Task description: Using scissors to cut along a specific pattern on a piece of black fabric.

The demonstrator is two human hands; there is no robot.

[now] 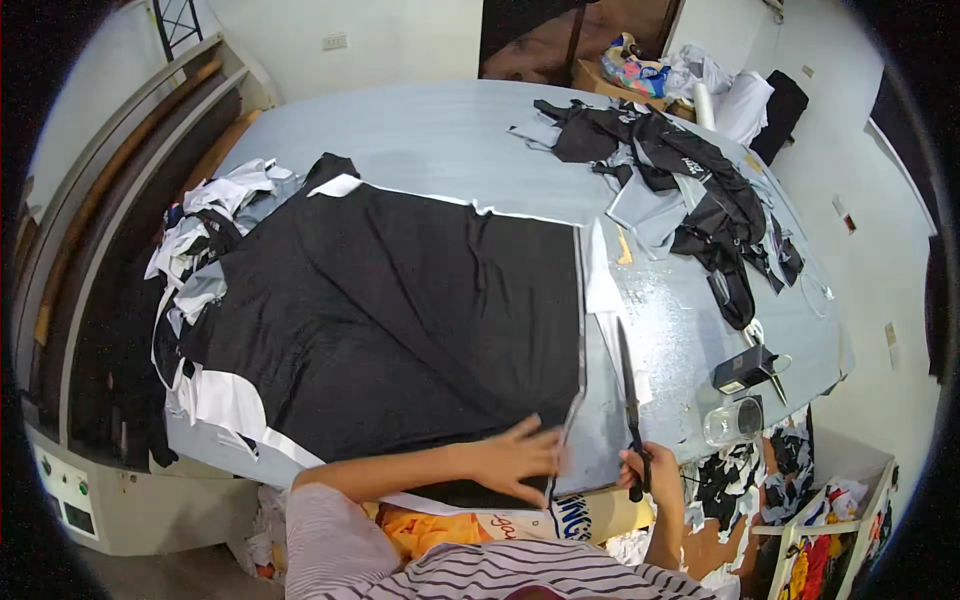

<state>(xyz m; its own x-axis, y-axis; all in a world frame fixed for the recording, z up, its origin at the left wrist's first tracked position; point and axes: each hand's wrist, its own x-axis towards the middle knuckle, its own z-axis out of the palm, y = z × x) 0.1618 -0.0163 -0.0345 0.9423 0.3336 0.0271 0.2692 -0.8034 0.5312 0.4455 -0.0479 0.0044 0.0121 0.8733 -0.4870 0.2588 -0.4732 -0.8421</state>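
A large sheet of black fabric [420,310] lies spread over the table, with white edges showing along its far and lower left sides. My left hand [515,462] is over its near right corner, fingers spread and slightly blurred, holding nothing. To the right of the fabric, my right hand [655,472] grips the black handles of a pair of scissors [629,375]. The long blades point away from me, lying along a narrow white fabric strip [600,270]. Whether the blades are apart is hard to see.
Dark and grey garment pieces [700,180] are heaped at the far right, and white and grey scraps [215,230] at the left. A small black box [745,370] and a clear glass [735,422] stand near the table's right edge. A long roller machine [120,190] borders the left side.
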